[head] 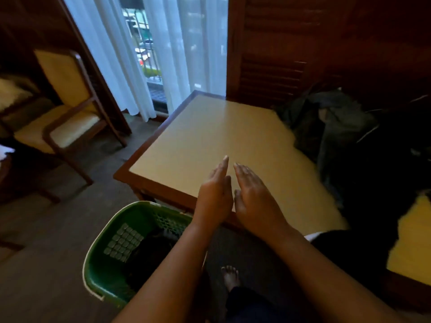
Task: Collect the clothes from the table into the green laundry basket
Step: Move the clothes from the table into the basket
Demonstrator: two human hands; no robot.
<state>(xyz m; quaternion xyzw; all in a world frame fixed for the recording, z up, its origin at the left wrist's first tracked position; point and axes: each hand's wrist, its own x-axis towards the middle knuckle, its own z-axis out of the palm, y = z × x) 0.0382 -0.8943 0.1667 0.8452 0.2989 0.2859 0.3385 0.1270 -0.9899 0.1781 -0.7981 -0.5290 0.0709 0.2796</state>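
Table [210, 136] w/ dark clothes [338, 127] at blurry rt edge; both hands [233, 194] flat, empty; basket [98, 252] contents unclear.

No legible text anywhere.

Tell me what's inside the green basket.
Something dark, likely clothing, lies in the basket. The left forearm covers its right part, so how much it holds is unclear.

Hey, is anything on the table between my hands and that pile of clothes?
Nothing visible. Both hands hover open over bare table, and the dark clothes lie heaped along its right side with only empty tabletop between.
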